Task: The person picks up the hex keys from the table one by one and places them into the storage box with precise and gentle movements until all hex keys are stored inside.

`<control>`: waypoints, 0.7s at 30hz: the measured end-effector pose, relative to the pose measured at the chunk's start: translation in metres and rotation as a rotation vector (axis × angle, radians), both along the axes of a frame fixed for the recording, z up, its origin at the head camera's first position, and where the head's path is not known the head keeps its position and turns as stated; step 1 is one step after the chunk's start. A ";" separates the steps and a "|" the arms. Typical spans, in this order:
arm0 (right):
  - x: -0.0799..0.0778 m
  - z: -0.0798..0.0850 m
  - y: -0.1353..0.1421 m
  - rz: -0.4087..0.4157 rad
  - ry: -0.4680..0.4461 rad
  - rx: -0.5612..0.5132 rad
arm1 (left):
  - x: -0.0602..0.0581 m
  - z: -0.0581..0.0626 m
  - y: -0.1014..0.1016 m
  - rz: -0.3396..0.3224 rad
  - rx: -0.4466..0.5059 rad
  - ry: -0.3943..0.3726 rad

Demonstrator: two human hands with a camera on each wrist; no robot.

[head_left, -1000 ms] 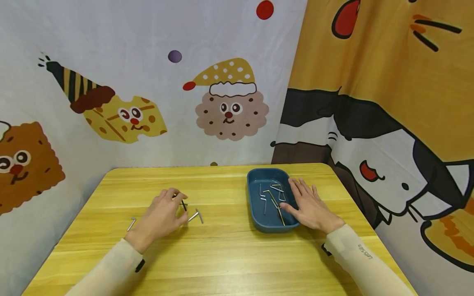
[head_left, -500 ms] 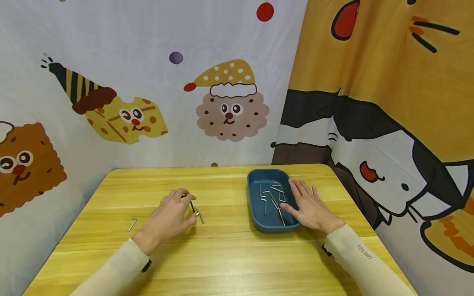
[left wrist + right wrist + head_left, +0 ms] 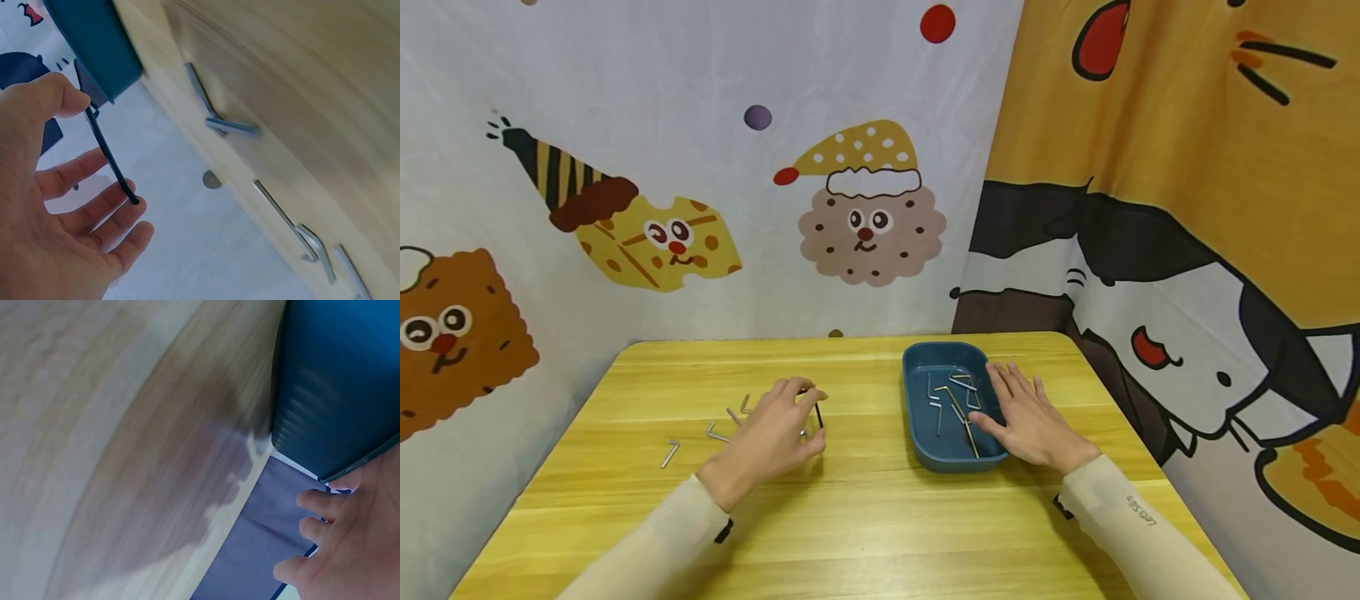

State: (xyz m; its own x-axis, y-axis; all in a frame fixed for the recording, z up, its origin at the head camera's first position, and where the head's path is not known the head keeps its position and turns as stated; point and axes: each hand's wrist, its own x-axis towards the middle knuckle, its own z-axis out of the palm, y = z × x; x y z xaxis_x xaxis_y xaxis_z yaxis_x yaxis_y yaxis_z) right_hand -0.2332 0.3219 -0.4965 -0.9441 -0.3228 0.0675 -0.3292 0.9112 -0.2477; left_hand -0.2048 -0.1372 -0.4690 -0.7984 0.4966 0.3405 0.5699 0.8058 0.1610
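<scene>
My left hand pinches a black hex key between thumb and fingertips, above the table left of the tray. In the left wrist view the thumb presses one part of the black hex key, and its lower end meets the fingers. My right hand rests on the right rim of a blue tray, fingers extended and thumb over the rim. Several silver and brass-coloured hex keys lie inside. In the right wrist view the right hand touches the tray's rim, its fingers outside the wall.
Several silver hex keys lie on the wooden table to the left, among them one hex key farthest out. Another pair of crossed hex keys shows in the left wrist view. A printed curtain hangs behind the table.
My left hand has moved right with the black hex key, towards the tray, uncovering several silver hex keys on the table and covering others. The right hand and tray have stayed put.
</scene>
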 end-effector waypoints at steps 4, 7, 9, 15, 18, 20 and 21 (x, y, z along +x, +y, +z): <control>-0.001 0.000 0.000 0.001 -0.001 0.003 | -0.002 0.003 0.011 -0.013 -0.004 -0.005; -0.001 0.000 0.000 0.000 -0.002 0.004 | -0.004 0.005 0.018 -0.032 -0.001 -0.014; -0.001 0.000 0.000 -0.001 -0.003 0.004 | -0.004 0.007 0.023 -0.043 0.002 -0.020; -0.001 0.001 -0.001 0.004 0.002 0.009 | -0.008 0.009 0.037 -0.065 -0.002 -0.020; -0.001 0.001 -0.001 0.002 -0.001 0.009 | -0.011 0.010 0.045 -0.081 -0.003 -0.014; -0.001 0.001 -0.001 0.003 -0.004 0.011 | -0.012 0.010 0.051 -0.090 0.002 -0.006; -0.001 0.001 -0.001 0.003 -0.006 0.012 | -0.012 0.011 0.054 -0.096 0.005 -0.003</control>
State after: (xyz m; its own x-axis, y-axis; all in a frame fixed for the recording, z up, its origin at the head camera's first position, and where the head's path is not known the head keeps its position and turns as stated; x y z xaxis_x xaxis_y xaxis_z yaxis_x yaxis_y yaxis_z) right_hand -0.2340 0.3209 -0.4960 -0.9436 -0.3260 0.0575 -0.3300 0.9132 -0.2390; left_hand -0.2167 -0.0835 -0.4580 -0.7485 0.5689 0.3407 0.6437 0.7468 0.1670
